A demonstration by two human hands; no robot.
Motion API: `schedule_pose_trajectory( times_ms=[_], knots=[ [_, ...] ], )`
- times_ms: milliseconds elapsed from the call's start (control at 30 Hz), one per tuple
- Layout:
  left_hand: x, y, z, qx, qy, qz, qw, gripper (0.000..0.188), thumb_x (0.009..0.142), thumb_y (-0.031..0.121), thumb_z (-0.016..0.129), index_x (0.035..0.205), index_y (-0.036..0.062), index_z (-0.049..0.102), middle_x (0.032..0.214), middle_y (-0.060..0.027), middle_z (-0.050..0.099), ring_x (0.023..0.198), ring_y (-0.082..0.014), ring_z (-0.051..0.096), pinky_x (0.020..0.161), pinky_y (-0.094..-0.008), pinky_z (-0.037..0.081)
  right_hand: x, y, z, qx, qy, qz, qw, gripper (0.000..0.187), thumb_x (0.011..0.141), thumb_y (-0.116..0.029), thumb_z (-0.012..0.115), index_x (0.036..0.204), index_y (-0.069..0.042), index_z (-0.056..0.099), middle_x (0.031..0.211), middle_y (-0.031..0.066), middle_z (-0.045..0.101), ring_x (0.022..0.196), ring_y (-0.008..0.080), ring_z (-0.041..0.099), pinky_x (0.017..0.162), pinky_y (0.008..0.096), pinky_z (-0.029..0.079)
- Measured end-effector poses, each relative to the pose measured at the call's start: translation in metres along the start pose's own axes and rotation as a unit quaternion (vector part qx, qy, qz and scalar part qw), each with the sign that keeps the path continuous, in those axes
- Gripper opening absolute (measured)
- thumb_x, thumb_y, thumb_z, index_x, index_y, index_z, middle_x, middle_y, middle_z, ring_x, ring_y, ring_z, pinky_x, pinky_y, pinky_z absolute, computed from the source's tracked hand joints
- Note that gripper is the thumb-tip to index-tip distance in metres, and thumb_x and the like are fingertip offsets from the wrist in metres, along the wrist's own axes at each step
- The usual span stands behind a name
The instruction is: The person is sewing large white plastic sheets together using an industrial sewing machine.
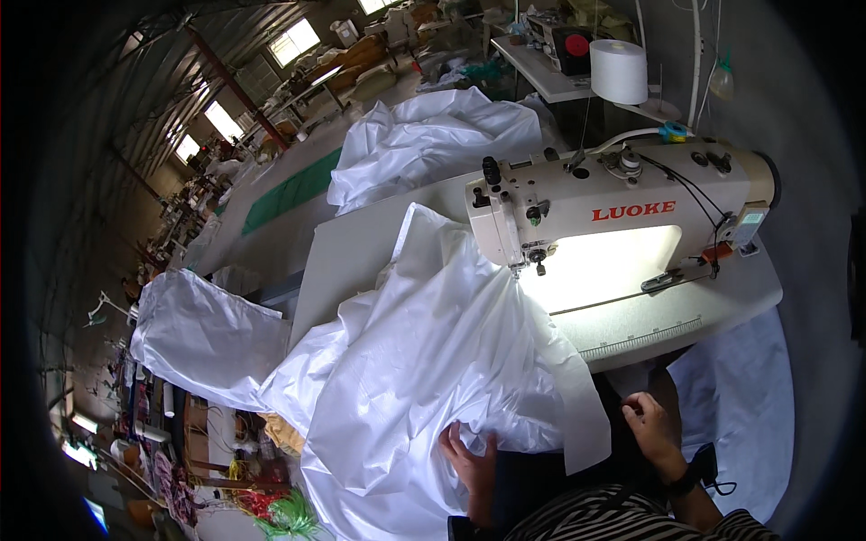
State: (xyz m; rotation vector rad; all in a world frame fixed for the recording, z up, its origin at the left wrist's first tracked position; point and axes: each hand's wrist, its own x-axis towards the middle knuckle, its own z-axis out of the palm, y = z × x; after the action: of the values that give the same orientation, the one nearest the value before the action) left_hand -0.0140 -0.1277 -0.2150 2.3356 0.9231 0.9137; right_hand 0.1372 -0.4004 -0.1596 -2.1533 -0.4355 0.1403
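A large sheet of white fabric (424, 325) lies bunched over the sewing table, runs under the needle end of the sewing machine (622, 203), and drapes down over my lap. My left hand (471, 462) rests against the lower folds of this fabric, its fingers and thumb apart and no firm grip showing. Off the front edge of the table, my right hand (651, 428) hangs in the air with loosely bent fingers and nothing visible in it. The machine's lamp lights the bed beneath its arm.
A white thread cone (619, 72) stands behind the machine. More white fabric is heaped (442, 135) beyond the table, with another hanging piece (740, 406) at the right. A green strip (293, 191) lies at the far left. The grey table (347, 261) shows beside the cloth.
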Motion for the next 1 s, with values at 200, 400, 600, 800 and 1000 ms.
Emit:
schedule_pose_trajectory(
  times_ms=[200, 400, 600, 800, 1000],
  knots=[
    [0.008, -0.013, 0.009, -0.021, 0.077, -0.080, 0.994, 0.047, 0.072, 0.011, 0.075, 0.113, 0.0021, 0.055, 0.115, -0.0220, 0.052, 0.110, -0.0416, 0.050, 0.096, -0.0493, 0.041, 0.005, -0.088, 0.018, 0.141, -0.178, -0.276, 0.934, 0.015, 0.086, -0.007, 0.069, 0.099, -0.002, 0.063, 0.082, 0.0109, 0.067, 0.068, 0.0256, 0.068, 0.059, 0.0320, 0.053],
    [-0.002, -0.033, -0.021, -0.355, -0.182, -0.252, 0.882, 0.010, 0.094, 0.009, 0.060, 0.095, -0.0005, 0.062, 0.079, 0.0023, 0.057, 0.071, -0.0067, 0.052, 0.064, -0.0218, 0.042, -0.019, -0.063, 0.123, 0.130, -0.275, -0.113, 0.946, 0.026, 0.093, -0.018, 0.066, 0.108, 0.002, 0.062, 0.101, 0.0137, 0.068, 0.099, 0.0257, 0.066, 0.087, 0.0344, 0.051],
    [-0.012, -0.007, -0.095, -0.433, -0.201, -0.236, 0.846, 0.018, 0.092, 0.012, 0.065, 0.106, 0.0022, 0.059, 0.080, -0.0005, 0.064, 0.075, -0.0111, 0.059, 0.069, -0.0262, 0.047, -0.021, -0.061, 0.142, 0.484, -0.428, 0.140, 0.750, 0.019, 0.099, -0.016, 0.057, 0.108, 0.001, 0.059, 0.107, 0.0136, 0.067, 0.108, 0.0219, 0.062, 0.099, 0.0317, 0.047],
    [-0.002, -0.020, -0.088, -0.061, -0.155, -0.140, 0.976, 0.027, 0.081, 0.004, 0.066, 0.106, 0.0025, 0.058, 0.100, -0.0164, 0.063, 0.087, -0.0311, 0.064, 0.075, -0.0382, 0.051, -0.029, -0.049, 0.088, 0.461, -0.394, 0.172, 0.776, 0.026, 0.097, -0.017, 0.061, 0.112, 0.003, 0.058, 0.109, 0.0123, 0.065, 0.109, 0.0218, 0.061, 0.097, 0.0318, 0.046],
    [-0.004, -0.014, -0.084, 0.063, 0.066, 0.042, 0.995, 0.014, 0.080, -0.003, 0.062, 0.092, 0.0018, 0.067, 0.087, -0.0118, 0.062, 0.074, -0.0250, 0.061, 0.066, -0.0368, 0.050, -0.011, -0.030, 0.181, 0.425, -0.271, 0.088, 0.859, 0.034, 0.094, -0.022, 0.066, 0.115, 0.003, 0.058, 0.112, 0.0127, 0.065, 0.108, 0.0221, 0.060, 0.094, 0.0340, 0.047]
  ],
)
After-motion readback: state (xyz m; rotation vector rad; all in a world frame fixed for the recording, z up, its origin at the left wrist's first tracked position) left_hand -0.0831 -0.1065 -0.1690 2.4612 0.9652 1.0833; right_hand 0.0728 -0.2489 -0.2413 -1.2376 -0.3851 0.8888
